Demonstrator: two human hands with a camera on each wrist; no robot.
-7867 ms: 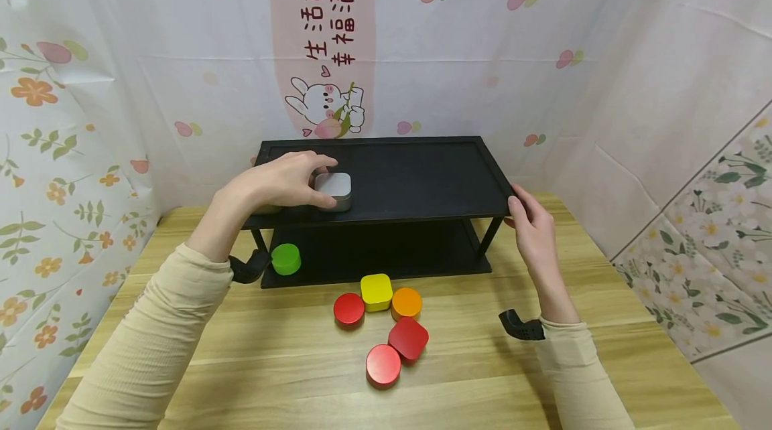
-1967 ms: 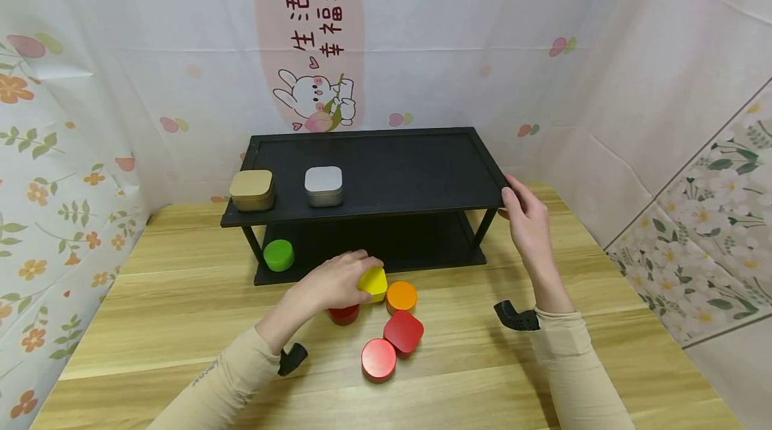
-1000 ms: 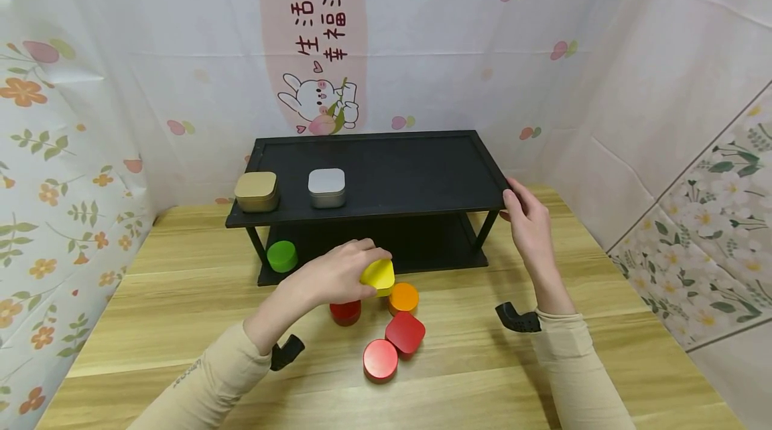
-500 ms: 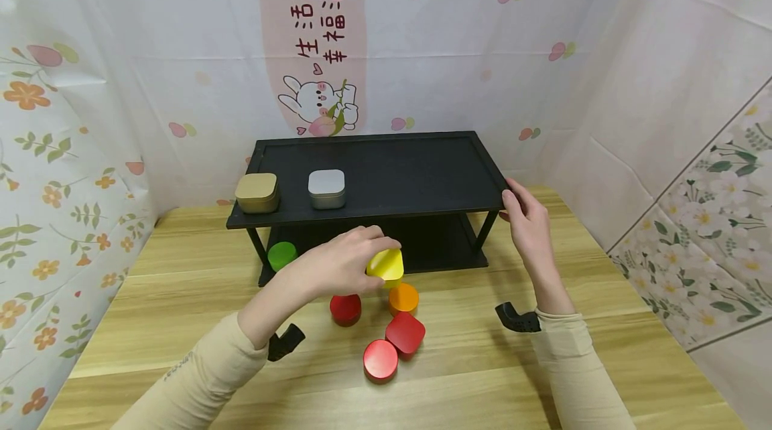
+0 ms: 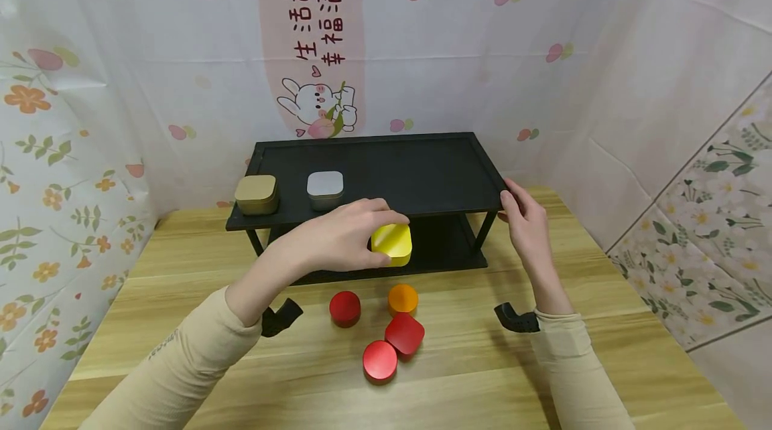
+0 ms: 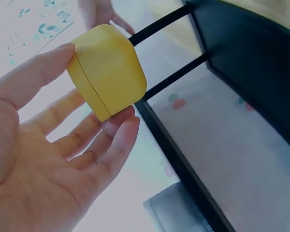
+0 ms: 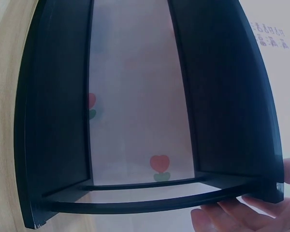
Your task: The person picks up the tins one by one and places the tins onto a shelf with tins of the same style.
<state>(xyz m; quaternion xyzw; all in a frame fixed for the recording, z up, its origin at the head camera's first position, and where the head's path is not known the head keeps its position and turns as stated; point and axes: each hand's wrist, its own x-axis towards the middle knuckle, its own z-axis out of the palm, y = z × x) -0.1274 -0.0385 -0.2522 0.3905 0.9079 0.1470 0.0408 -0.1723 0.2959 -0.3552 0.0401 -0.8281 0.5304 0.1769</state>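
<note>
My left hand (image 5: 340, 237) pinches a yellow rounded-square tin (image 5: 393, 244) between thumb and fingertips. In the head view the tin is raised off the table and overlaps the front edge of the black two-tier shelf (image 5: 416, 179). The left wrist view shows the lid seam of the yellow tin (image 6: 108, 72) and the thumb pressed against its side. At the shelf's right front corner, my right hand (image 5: 527, 221) grips the top board, thumb on top and fingers underneath. In the right wrist view, the fingers of that hand (image 7: 246, 215) curl around the board's end.
A gold tin (image 5: 256, 194) and a silver tin (image 5: 325, 189) stand on the upper tier's left half. On the wooden table (image 5: 458, 363) before the shelf lie a round red tin (image 5: 345, 308), an orange tin (image 5: 403, 299), a squarish red tin (image 5: 405, 333) and another round red tin (image 5: 380, 361).
My left hand has moved from the silver tin to the yellow tin, then lifted it off the table, up toward the upper tier. The left arm now hides the green tin. My right hand stays put.
</note>
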